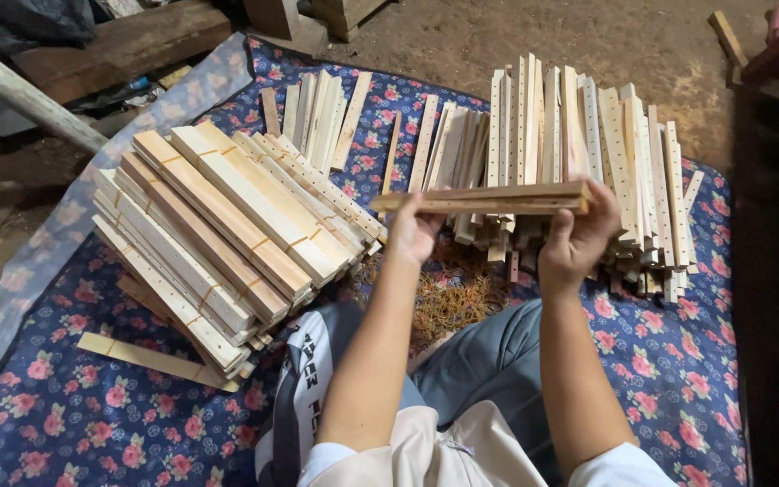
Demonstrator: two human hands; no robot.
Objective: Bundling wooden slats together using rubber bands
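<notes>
Floral blanket (92, 397) on floor: left hand (414, 230) and right hand (579, 236) each clasp, apparently, one end of a wooden slat bundle (484, 198), long axis horizontal, left–right.

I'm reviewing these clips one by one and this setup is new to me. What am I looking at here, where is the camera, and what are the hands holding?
There is no machine here: a person works with bare hands, and the single camera sits on their head, looking down past their knees. The left hand and right hand each grip one end of a small stack of wooden slats, held level in the air. Below lies a blue floral cloth. On it, to the left, are slat bundles tied with bands; to the right, a loose pile of drilled slats. A heap of rubber bands lies near the knees.
</notes>
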